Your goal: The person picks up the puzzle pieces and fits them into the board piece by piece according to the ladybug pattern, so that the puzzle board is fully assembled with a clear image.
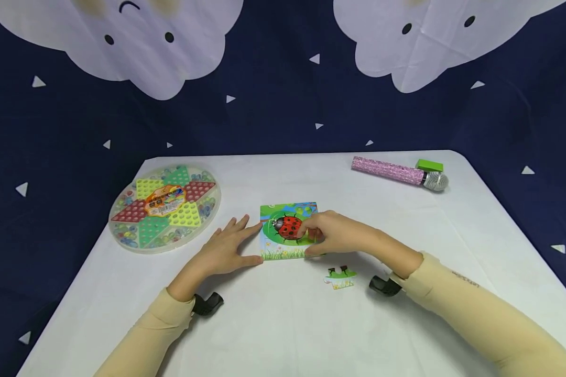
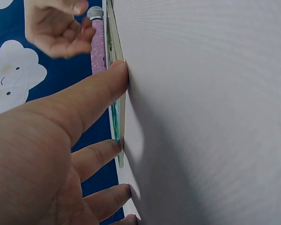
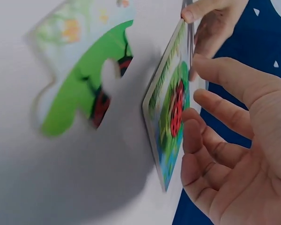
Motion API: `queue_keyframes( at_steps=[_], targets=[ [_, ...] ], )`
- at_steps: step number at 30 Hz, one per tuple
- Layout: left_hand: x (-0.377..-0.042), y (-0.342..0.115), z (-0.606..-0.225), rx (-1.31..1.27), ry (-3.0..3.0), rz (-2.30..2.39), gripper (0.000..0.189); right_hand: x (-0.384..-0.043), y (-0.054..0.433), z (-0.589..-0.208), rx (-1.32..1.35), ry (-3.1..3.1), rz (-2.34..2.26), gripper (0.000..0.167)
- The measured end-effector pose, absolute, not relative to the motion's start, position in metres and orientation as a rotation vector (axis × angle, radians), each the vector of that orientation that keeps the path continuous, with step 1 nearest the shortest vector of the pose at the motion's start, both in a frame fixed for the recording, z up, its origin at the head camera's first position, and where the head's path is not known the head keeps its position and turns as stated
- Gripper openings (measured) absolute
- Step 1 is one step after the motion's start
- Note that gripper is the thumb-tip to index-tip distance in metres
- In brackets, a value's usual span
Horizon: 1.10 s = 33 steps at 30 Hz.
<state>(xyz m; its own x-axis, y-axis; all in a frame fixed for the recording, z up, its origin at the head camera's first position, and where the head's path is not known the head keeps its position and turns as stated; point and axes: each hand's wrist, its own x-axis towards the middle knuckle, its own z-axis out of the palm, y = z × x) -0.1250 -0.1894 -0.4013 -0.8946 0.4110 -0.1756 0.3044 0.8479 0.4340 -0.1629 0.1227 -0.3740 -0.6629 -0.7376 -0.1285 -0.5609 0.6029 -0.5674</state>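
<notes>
A square ladybug puzzle board (image 1: 277, 247) lies flat on the white table. My left hand (image 1: 224, 248) rests at its left side, fingers spread, with thumb and index fingertip right at the edge. Over the board's right part hovers my right hand (image 1: 341, 234), its fingers loosely bent. The right wrist view shows nothing between that hand's thumb (image 3: 225, 75) and fingers, and it hides part of the picture from the head view. Nearer to me, just below the right hand, a loose jigsaw piece (image 1: 340, 281) with black legs, green ground and flowers lies on the table.
At the left stands a round Chinese checkers set (image 1: 203, 230) with marbles under a clear cover. A pink glitter microphone (image 1: 388, 170) and a green block (image 1: 430, 165) lie at the back right. Behind the table (image 1: 273, 324) hangs a dark blue cloth (image 1: 273, 125).
</notes>
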Motion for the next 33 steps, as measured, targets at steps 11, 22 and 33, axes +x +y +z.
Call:
queue_keyframes(
  at_steps=[11, 22, 33],
  targets=[
    [-0.126, -0.189, -0.402, 0.542, 2.757, 0.586, 0.088, -0.141, 0.172, -0.379, -0.977, 2.469, -0.687, 0.041],
    [-0.127, -0.191, -0.405, 0.542, 2.759, 0.584, 0.088, -0.119, 0.188, -0.384, -0.952, 2.453, -0.671, 0.046],
    [-0.126, -0.19, -0.403, 0.544, 2.761, 0.586, 0.088, -0.114, 0.195, -0.386, -0.969, 2.439, -0.674, 0.053]
  ],
)
